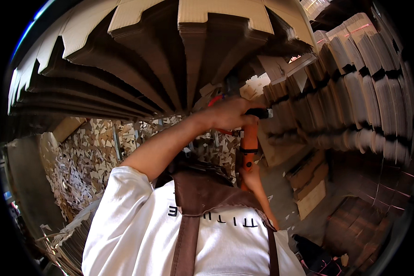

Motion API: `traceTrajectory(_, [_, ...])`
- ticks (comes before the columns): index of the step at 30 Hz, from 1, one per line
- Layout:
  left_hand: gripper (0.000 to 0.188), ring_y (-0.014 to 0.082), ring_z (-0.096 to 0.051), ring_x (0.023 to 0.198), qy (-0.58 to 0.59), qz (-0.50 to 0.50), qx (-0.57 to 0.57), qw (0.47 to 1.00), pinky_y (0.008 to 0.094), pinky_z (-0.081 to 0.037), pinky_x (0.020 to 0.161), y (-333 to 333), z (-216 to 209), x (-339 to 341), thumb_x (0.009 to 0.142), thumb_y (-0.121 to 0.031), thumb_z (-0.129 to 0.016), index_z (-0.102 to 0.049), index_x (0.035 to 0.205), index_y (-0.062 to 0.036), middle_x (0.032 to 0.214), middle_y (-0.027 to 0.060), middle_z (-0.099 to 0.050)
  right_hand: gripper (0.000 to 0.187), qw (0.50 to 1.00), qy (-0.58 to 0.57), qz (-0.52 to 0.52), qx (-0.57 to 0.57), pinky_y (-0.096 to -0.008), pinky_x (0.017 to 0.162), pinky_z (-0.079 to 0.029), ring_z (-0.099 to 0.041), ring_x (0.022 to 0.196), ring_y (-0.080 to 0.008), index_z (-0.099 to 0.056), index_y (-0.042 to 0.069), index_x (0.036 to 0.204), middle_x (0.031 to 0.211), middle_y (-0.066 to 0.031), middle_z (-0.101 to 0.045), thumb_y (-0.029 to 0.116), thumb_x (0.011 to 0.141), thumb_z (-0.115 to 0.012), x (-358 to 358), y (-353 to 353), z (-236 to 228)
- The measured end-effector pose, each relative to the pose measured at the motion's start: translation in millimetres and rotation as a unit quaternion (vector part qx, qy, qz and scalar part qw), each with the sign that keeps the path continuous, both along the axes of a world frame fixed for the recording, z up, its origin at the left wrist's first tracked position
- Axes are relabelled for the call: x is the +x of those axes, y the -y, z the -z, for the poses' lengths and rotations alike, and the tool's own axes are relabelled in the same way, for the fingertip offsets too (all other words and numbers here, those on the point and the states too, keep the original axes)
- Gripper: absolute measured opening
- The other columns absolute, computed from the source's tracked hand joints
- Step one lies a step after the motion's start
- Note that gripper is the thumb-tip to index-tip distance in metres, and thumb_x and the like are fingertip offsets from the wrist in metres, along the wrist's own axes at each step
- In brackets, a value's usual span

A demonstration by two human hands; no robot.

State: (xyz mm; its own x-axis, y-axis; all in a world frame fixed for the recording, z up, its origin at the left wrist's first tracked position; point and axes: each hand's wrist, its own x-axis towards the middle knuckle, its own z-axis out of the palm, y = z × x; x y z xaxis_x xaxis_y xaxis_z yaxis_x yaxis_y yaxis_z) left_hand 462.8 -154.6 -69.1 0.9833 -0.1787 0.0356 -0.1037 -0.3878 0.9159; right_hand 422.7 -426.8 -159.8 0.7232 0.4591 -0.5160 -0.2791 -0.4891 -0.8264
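Note:
Both my hands are on a long orange power tool (250, 138) with black fittings, held upright in the picture in front of my chest. My left hand (232, 113) is closed around its upper part, beside a short black handle (258, 113). Lower down, my right hand (249, 174) wraps round the orange body. The tool's dark head (231, 85) is blurred and partly hidden behind my left hand. It is close to the tall stack of notched cardboard sheets (191, 18), whose cut edges form deep slots. Whether the head touches the cardboard, I cannot tell.
Cardboard scraps (94, 152) cover the floor at left and under the stack. Bundled cardboard blanks (349, 99) are piled at right. Brown cardboard pieces (308, 179) lie on the floor there, near a strapped dark stack (359, 225). A red cable (214, 100) runs beside my left hand.

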Motion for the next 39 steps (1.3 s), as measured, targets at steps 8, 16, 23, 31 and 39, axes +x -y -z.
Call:
traceTrajectory(8, [0.046,0.0135,-0.061,0.088,-0.132,0.013,-0.084,0.988,0.0298,-0.048,0.081,-2,-17,-9,0.090,-0.020,-0.058,-0.048,0.132,-0.0047,0.100,0.0107,-0.067,0.011,1.000,0.004,0.014,0.002,-0.0300,0.052,-0.042,-0.053,0.056,-0.0134,-0.052,0.003,0.083,0.064,-0.0042,-0.053,0.002,0.075,-0.059,-4,1,17])
traceTrajectory(16, [0.047,0.0193,-0.064,0.081,-0.099,0.016,-0.058,0.993,0.0318,-0.049,0.078,-8,13,-10,0.088,-0.020,-0.060,-0.048,0.131,-0.0041,0.097,0.0140,-0.066,0.021,0.995,0.073,-0.008,-0.067,-0.0347,0.061,-0.046,-0.059,0.066,-0.0209,-0.055,0.000,0.092,0.069,-0.0103,-0.058,0.008,0.073,-0.063,-3,0,22])
traceTrajectory(23, [0.037,0.0384,-0.063,0.078,-0.041,-0.032,0.290,0.956,0.0450,-0.049,0.071,9,-13,-7,0.080,-0.022,-0.066,-0.052,0.109,-0.0022,0.080,0.0201,-0.065,0.026,0.993,0.085,0.009,-0.083,-0.0388,0.065,-0.046,-0.060,0.069,-0.0282,-0.055,-0.001,0.094,0.074,-0.0136,-0.061,0.010,0.073,-0.065,-3,-3,5])
traceTrajectory(31, [0.031,0.0406,-0.061,0.078,-0.084,-0.083,0.357,0.927,0.0491,-0.047,0.068,20,25,-1,0.076,-0.018,-0.069,-0.053,0.101,-0.0064,0.077,0.0200,-0.063,0.027,0.996,0.080,0.016,-0.042,-0.0420,0.073,-0.046,-0.062,0.083,-0.0388,-0.054,-0.001,0.092,0.081,-0.0200,-0.063,0.010,0.070,-0.066,-9,-1,48])
traceTrajectory(39, [0.030,0.0403,-0.061,0.080,-0.095,-0.092,0.344,0.930,0.0474,-0.048,0.070,31,27,-3,0.077,-0.016,-0.068,-0.054,0.102,-0.0056,0.080,0.0203,-0.063,0.025,0.993,0.116,0.015,-0.025,-0.0429,0.070,-0.046,-0.060,0.080,-0.0413,-0.054,-0.002,0.089,0.077,-0.0215,-0.062,0.012,0.070,-0.063,3,3,68])
